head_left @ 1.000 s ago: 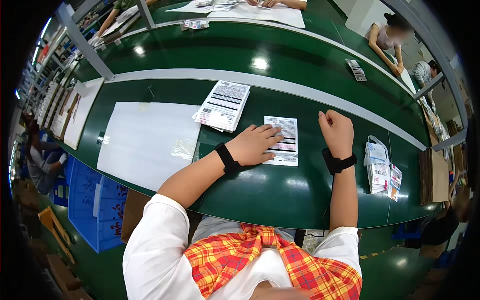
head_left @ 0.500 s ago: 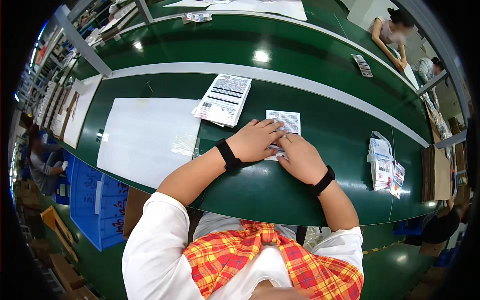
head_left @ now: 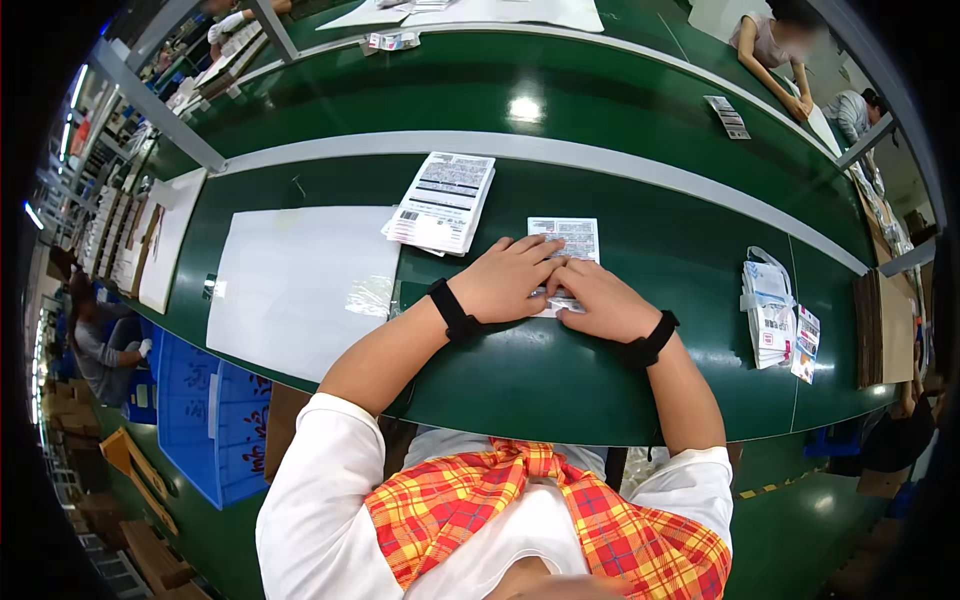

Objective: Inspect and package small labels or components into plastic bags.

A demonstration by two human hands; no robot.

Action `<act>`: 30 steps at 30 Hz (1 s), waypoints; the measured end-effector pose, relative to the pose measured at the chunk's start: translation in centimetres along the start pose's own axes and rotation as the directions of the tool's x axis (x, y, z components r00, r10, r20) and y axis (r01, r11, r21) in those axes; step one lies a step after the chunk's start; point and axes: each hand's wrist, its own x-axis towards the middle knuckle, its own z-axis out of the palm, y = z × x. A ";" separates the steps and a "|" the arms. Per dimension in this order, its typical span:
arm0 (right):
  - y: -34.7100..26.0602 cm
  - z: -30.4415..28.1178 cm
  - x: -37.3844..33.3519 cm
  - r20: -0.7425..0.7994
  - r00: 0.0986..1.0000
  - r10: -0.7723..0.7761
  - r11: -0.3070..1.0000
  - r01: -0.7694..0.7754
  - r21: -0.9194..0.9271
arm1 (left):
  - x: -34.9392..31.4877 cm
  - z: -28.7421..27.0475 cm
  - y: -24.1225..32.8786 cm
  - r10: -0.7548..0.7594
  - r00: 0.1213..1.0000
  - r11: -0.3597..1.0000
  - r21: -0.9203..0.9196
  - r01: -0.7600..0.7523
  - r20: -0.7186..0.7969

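Observation:
A printed white card lies on the green table in front of me, its middle and lower part mostly covered by my hands. My left hand rests flat across its left side, palm down, fingers stretched and open. From the right, my right hand lies on the card, open, with slightly bent fingers touching the left fingertips and the thumb apart below them. Whatever is under both palms stays hidden. Up and to the left of my hands sits a stack of similar printed cards, slightly fanned at the bottom.
A large white sheet covers the table's left part. To the right are a strapped bundle of printed packs and a loose colourful card. Brown cardboard stands at the right end. A grey rail crosses behind; co-workers sit beyond.
My right hand's fingers have drawn in a little against the left fingertips. The left hand stays on the card. The whole view has shifted slightly.

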 end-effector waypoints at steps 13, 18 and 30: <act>0.1 -1.2 0.5 0.102 0.995 0.019 0.993 -0.030 0.113 | -0.5 0.5 0.2 -0.012 1.000 0.999 -0.052 0.013 0.018; -0.9 0.3 -0.4 0.029 1.000 -0.004 0.995 0.006 -0.096 | -0.3 0.5 -0.2 -0.010 1.000 0.999 -0.037 0.010 -0.008; -0.8 -1.0 0.3 0.075 0.997 0.001 1.000 0.000 -0.006 | -0.3 1.2 -0.3 -0.025 1.000 0.999 -0.041 0.025 0.001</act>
